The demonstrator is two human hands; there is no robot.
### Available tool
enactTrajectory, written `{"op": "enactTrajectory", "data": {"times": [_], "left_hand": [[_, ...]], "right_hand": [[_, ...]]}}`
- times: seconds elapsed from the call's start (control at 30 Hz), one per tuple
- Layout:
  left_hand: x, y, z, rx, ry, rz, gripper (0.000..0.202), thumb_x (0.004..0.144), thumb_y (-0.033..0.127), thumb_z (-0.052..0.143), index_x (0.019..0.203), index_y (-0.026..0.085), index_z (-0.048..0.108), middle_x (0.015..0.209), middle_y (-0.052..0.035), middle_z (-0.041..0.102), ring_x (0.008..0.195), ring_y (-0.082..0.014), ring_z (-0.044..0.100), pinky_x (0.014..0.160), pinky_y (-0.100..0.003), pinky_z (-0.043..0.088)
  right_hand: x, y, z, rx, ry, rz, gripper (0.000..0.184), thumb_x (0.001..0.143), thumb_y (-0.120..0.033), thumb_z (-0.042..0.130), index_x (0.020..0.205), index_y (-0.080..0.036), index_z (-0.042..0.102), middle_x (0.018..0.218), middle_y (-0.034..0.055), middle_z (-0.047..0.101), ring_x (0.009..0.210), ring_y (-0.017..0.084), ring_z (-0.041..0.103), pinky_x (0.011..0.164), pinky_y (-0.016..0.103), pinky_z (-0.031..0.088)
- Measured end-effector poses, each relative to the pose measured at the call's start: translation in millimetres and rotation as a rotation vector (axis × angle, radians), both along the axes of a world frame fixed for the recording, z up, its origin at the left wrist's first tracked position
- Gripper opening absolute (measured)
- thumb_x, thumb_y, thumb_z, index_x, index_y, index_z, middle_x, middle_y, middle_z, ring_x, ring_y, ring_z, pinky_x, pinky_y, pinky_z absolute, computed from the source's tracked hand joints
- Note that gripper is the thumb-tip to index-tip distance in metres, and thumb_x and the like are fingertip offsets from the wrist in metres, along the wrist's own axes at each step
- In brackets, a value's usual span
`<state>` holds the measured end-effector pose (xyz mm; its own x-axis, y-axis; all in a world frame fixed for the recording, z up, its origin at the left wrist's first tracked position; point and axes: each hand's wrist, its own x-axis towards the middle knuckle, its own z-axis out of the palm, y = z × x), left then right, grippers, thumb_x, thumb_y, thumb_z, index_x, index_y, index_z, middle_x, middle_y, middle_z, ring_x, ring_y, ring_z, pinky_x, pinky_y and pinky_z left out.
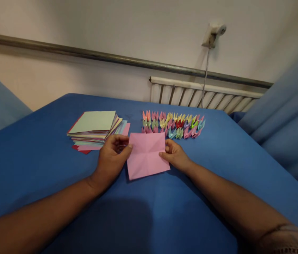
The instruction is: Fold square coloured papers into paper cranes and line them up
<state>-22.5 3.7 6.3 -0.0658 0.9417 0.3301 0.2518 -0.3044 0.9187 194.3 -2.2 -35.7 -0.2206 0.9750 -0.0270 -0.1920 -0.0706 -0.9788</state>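
Observation:
A square sheet of pink origami paper is held up over the blue surface, with crease lines crossing near its middle. My left hand pinches its left edge, thumb on the face toward me and fingers behind. On the opposite edge, my right hand grips the sheet in the same way. Just beyond the paper stand rows of small folded paper cranes in several colours; the sheet's top edge hides part of the front row.
A thick stack of coloured paper lies on the blue table, left of the cranes. Behind the table are a white radiator, a metal rail and a wall socket with a cord. A blue curtain hangs at right.

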Motion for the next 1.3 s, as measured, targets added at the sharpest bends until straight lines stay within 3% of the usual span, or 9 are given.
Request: {"op": "enactTrajectory", "data": {"times": [0.13, 0.3, 0.4, 0.57, 0.77, 0.9, 1.03, 1.17, 1.3], "left_hand": [[-6, -3, 0.5, 0.324, 0.234, -0.038, 0.044, 0.078, 0.024, 0.063, 0.119, 0.022, 0.05, 0.125, -0.0081, 0.055, 0.117, -0.0233, 0.053, 0.102, -0.041, 0.041], [-7, -17, 1.2, 0.305, 0.71, -0.615, 0.055, 0.08, 0.038, 0.064, 0.13, 0.022, 0.045, 0.129, -0.01, 0.055, 0.118, -0.026, 0.052, 0.102, -0.042, 0.042], [-6, -18, -2.0, 0.264, 0.892, -0.781, 0.071, 0.075, 0.048, 0.067, 0.136, 0.021, 0.041, 0.134, -0.0117, 0.053, 0.122, -0.0294, 0.05, 0.104, -0.044, 0.04], [-8, -14, -3.3, 0.173, 0.98, -0.721, 0.059, 0.076, 0.024, 0.058, 0.134, 0.02, 0.045, 0.131, -0.0089, 0.057, 0.118, -0.0259, 0.054, 0.102, -0.041, 0.042], [-8, -9, -2.9, 0.034, 0.798, -0.546, 0.047, 0.076, 0.022, 0.054, 0.123, 0.02, 0.055, 0.115, -0.0049, 0.068, 0.102, -0.0216, 0.065, 0.09, -0.033, 0.05], [-7, -7, -6.9, -0.013, 0.674, -0.509, 0.043, 0.078, 0.026, 0.055, 0.121, 0.02, 0.056, 0.106, -0.004, 0.071, 0.097, -0.0199, 0.067, 0.088, -0.032, 0.052], [-6, -6, -8.3, -0.055, 0.631, -0.505, 0.044, 0.076, 0.022, 0.054, 0.12, 0.019, 0.056, 0.106, -0.0041, 0.071, 0.098, -0.0193, 0.068, 0.09, -0.032, 0.052], [-6, -5, -7.1, -0.075, 0.616, -0.489, 0.043, 0.075, 0.022, 0.053, 0.118, 0.02, 0.057, 0.105, -0.0038, 0.072, 0.099, -0.0198, 0.067, 0.092, -0.033, 0.051], [-6, -2, -8.9, -0.094, 0.586, -0.453, 0.042, 0.08, 0.032, 0.054, 0.12, 0.02, 0.056, 0.1, -0.0039, 0.072, 0.093, -0.0209, 0.068, 0.087, -0.035, 0.052]], "right_hand": [[1, -2, 2.4, -0.087, -0.233, 0.008, 0.055, 0.067, -0.012, 0.063, 0.118, -0.018, 0.042, 0.059, -0.0081, 0.06, 0.04, 0.009, 0.051, 0.039, 0.018, 0.039], [3, -5, 14.7, -0.13, -0.386, -0.011, 0.076, 0.07, -0.004, 0.052, 0.141, -0.015, 0.029, 0.046, -0.0122, 0.05, 0.03, 0.008, 0.041, 0.03, 0.017, 0.033], [6, -5, 21.7, -0.16, -0.423, 0.005, 0.086, 0.07, -0.003, 0.047, 0.149, -0.018, 0.017, 0.041, -0.0128, 0.048, 0.029, 0.01, 0.041, 0.031, 0.017, 0.034], [13, -3, 19.2, -0.165, -0.562, -0.009, 0.085, 0.074, -0.006, 0.044, 0.151, -0.02, 0.011, 0.039, -0.0121, 0.045, 0.031, 0.012, 0.042, 0.036, 0.02, 0.038], [25, 6, 2.1, 0.315, -0.911, -0.195, 0.035, 0.076, -0.011, 0.046, 0.102, -0.021, 0.069, 0.076, 0.0015, 0.061, 0.074, 0.016, 0.059, 0.075, 0.032, 0.049], [27, 8, -1.0, 0.518, -0.808, -0.045, 0.05, 0.062, 0.002, 0.043, 0.099, -0.021, 0.069, 0.109, 0.0055, 0.057, 0.107, 0.018, 0.054, 0.097, 0.036, 0.042], [33, 4, 5.6, 0.619, -0.866, 0.209, 0.064, 0.059, 0.005, 0.05, 0.113, -0.026, 0.064, 0.141, 0.0057, 0.036, 0.138, 0.023, 0.026, 0.11, 0.045, 0.026], [44, -1, 17.0, 0.611, -0.866, 0.38, 0.068, 0.07, -0.007, 0.063, 0.133, -0.025, 0.048, 0.156, 0.0079, 0.008, 0.146, 0.026, 0.004, 0.113, 0.046, 0.021], [45, -2, 18.4, 0.582, -0.839, 0.355, 0.07, 0.069, -0.032, 0.077, 0.133, -0.024, 0.048, 0.158, 0.01, 0.002, 0.146, 0.029, 0.007, 0.113, 0.048, 0.021]]}}
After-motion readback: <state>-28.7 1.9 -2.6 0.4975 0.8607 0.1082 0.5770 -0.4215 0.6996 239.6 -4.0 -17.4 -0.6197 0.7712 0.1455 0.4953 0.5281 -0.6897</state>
